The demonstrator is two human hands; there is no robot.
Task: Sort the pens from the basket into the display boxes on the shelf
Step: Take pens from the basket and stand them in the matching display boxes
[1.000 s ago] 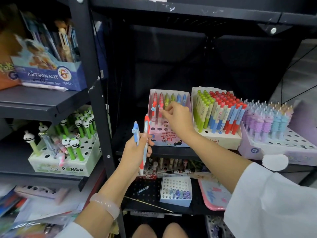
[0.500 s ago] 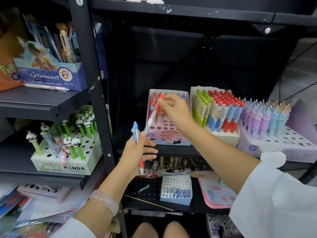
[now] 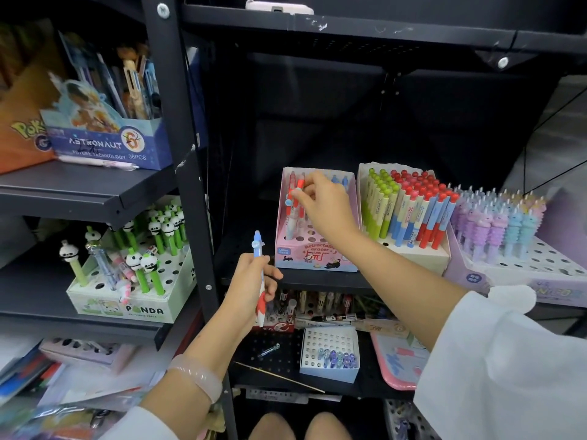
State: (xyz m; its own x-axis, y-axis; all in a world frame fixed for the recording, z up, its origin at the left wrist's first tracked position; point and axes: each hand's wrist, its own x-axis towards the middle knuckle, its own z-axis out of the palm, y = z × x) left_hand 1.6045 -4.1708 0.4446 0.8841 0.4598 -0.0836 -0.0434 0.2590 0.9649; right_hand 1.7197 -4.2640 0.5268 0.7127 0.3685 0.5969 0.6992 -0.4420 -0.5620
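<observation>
The right hand (image 3: 320, 208) has carried the red pen (image 3: 293, 198) from the left hand up to the pink box (image 3: 313, 258) at 12 o'clock; half a second ago it was just leaving the left hand's bundle. Fingers pinch the pen's upper end, lowering it into a back-row hole beside another red one. The left hand (image 3: 251, 284), at 7 o'clock of the box, curls round a blue pen (image 3: 258, 249), with a red-and-white end showing below the fist. So one more is nearly sorted; the basket is out of view
</observation>
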